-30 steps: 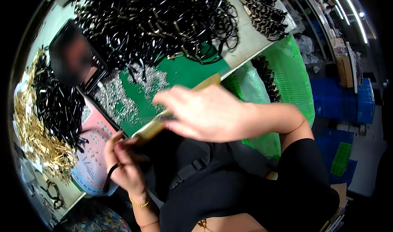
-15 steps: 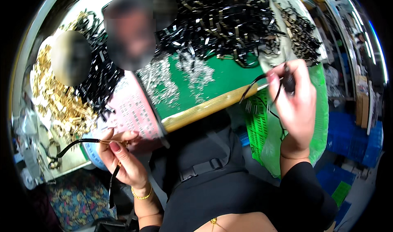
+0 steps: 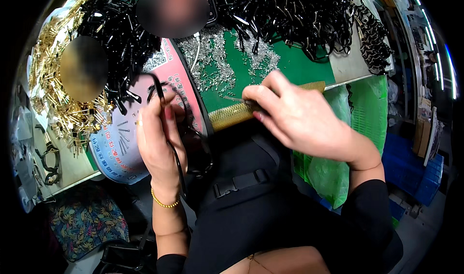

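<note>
My left hand [image 3: 157,138] grips a black eyeglass frame [image 3: 182,175] above my lap, in front of the table edge. One thin black arm of the frame curves up over my fingers. My right hand [image 3: 299,119] pinches a thin metal tool [image 3: 234,99]. Its tip points left, over the gold-coloured mesh strip [image 3: 227,117] at the table edge. A heap of small silver parts [image 3: 217,61] lies on the green mat [image 3: 299,66] just beyond that tip.
A big pile of black frame parts [image 3: 290,13] covers the far side of the table. Gold-coloured metal parts [image 3: 48,95] are heaped at the left, beside a round pink printed board [image 3: 116,150]. A green plastic bag [image 3: 333,177] hangs at the table's right side.
My right hand has come in from the right, by the green bag, to the table edge near the silver parts. My left hand has lifted the black frame higher.
</note>
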Action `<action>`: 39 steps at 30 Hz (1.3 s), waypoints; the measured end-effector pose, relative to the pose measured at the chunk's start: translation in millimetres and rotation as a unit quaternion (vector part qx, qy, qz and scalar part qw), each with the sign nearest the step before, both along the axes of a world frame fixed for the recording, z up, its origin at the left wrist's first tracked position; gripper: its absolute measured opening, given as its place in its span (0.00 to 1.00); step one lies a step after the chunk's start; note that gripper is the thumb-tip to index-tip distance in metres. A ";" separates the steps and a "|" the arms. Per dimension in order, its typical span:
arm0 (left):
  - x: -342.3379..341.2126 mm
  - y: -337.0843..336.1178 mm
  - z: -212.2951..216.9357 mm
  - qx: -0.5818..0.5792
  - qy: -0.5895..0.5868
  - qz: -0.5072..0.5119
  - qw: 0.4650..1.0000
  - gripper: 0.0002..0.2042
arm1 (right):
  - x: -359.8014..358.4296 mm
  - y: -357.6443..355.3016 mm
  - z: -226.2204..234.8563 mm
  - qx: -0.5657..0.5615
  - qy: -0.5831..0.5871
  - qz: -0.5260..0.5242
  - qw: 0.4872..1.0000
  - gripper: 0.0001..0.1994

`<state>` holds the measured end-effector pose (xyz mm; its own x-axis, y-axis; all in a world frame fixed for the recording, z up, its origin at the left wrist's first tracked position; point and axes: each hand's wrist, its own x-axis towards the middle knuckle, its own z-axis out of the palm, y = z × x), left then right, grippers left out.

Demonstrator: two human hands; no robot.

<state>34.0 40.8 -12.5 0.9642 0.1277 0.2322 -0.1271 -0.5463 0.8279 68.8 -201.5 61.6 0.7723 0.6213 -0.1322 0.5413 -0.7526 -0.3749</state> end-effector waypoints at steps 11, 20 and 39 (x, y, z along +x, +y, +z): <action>13.0 9.2 -0.1 -0.254 -0.081 0.038 0.963 0.12 | 8.2 -6.7 -3.1 -0.076 -0.025 -0.001 0.997 0.24; 26.8 14.4 13.5 -0.250 -0.010 0.055 0.967 0.13 | 10.7 -2.1 -5.4 -0.082 -0.032 0.001 0.996 0.26; 20.9 14.2 19.3 -0.229 0.146 -0.068 0.960 0.06 | 16.3 26.3 0.1 -0.033 0.016 0.101 0.994 0.31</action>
